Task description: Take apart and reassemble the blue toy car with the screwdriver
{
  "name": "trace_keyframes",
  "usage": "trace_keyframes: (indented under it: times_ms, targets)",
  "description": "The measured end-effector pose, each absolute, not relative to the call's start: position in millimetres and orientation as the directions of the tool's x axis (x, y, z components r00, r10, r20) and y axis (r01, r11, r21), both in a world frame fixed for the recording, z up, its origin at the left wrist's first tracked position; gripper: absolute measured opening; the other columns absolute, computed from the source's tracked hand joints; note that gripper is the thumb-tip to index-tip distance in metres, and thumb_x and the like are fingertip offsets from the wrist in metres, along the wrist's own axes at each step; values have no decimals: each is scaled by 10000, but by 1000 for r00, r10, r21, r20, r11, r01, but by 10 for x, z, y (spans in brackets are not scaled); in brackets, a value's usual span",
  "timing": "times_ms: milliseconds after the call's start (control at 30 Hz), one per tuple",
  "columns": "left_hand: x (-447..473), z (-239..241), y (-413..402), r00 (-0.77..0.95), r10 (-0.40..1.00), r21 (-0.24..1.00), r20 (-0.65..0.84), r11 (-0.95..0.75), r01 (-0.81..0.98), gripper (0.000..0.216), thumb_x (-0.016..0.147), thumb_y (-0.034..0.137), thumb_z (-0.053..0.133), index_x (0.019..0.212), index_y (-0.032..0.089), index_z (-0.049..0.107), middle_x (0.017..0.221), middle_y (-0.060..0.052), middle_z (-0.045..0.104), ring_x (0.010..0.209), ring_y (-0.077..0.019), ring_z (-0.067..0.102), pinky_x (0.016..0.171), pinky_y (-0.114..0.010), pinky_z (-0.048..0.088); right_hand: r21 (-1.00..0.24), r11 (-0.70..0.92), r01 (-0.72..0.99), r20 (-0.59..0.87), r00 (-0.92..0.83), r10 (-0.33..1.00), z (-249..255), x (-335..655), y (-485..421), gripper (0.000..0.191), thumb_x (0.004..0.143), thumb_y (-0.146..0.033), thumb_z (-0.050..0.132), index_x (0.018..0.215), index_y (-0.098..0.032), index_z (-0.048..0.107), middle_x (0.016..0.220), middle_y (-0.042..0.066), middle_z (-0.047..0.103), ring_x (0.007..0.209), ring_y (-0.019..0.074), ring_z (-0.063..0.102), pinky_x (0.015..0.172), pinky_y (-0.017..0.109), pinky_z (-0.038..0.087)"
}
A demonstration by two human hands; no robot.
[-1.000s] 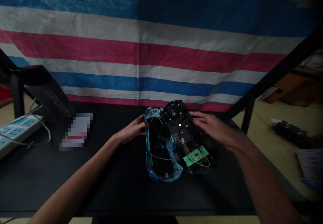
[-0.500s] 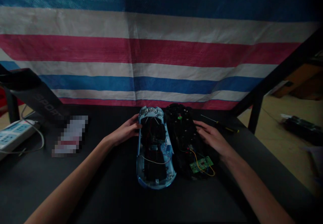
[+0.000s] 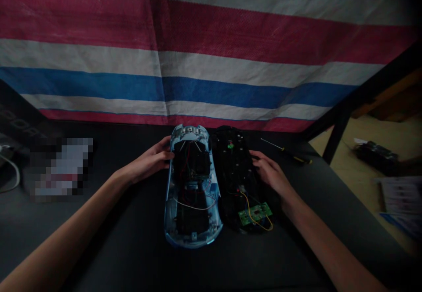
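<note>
A blue toy car body shell (image 3: 192, 185) lies upside down on the dark table, its hollow inside and thin wires facing up. Close along its right side is the black toy car chassis (image 3: 234, 167). A green circuit board (image 3: 254, 213) with a yellow wire loop rests at the chassis's near end. My left hand (image 3: 150, 162) grips the shell's left edge, thumb on the rim and the other fingertips partly hidden. On the outer right side of the chassis, my right hand (image 3: 271, 173) has its fingers curled against the edge; some fingertips are hidden there.
A screwdriver (image 3: 293, 156) with a black and yellow handle lies right of the chassis. At left are a blurred-out flat item (image 3: 67, 164) and a white cable (image 3: 15, 173). Striped sheeting (image 3: 198, 63) hangs behind the table; a black frame bar (image 3: 339, 129) stands at right.
The view has tilted down and shifted a little, so the table items sit further left in the picture. Both hands keep their places on the shell and chassis.
</note>
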State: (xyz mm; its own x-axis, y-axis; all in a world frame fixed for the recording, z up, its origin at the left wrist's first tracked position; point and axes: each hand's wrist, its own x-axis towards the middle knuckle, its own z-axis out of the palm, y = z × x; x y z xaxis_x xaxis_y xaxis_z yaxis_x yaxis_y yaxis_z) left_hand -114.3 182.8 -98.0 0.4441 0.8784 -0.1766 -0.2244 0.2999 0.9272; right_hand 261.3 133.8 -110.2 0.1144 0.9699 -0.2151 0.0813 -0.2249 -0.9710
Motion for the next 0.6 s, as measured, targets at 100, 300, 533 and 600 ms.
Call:
trace_keyframes:
  times_ms: [100, 300, 533, 600]
  targets:
    - [-1137, -987, 1826, 460, 870, 924, -175, 307, -229, 600, 823, 224, 817, 1385, 302, 620, 1167, -53, 720, 1019, -242, 652, 889, -359, 530, -967, -239, 85, -228, 119, 966, -1122, 2624, 1351, 563, 831, -486, 710, 1346, -260, 675, 1039, 39, 807, 848, 239, 757, 687, 317, 555]
    - [-1151, -1019, 1849, 477, 865, 931, -159, 292, -220, 634, 823, 256, 818, 1412, 306, 592, 1221, -59, 703, 1053, -251, 654, 905, -366, 536, -984, -161, 70, -151, 129, 980, -1211, 2655, 1416, 460, 797, -495, 745, 1207, -289, 719, 1082, 28, 811, 922, 263, 754, 763, 356, 562]
    - [-1183, -1035, 1870, 492, 855, 941, -161, 284, -186, 632, 837, 288, 817, 1422, 331, 582, 1250, -52, 690, 1058, -250, 643, 914, -386, 535, -982, -158, -107, -168, 83, 982, -1235, 2630, 1406, 350, 792, -438, 787, 1128, -347, 752, 1061, -19, 813, 812, 234, 727, 688, 338, 522]
    - [-1178, -1013, 1865, 502, 851, 947, -156, 273, -169, 657, 843, 305, 814, 1450, 335, 563, 1269, -59, 687, 1082, -267, 648, 924, -402, 536, -981, -158, -108, -167, 76, 983, -1216, 2623, 1394, 357, 795, -438, 781, 1140, -351, 751, 1052, -23, 811, 805, 238, 724, 681, 339, 516]
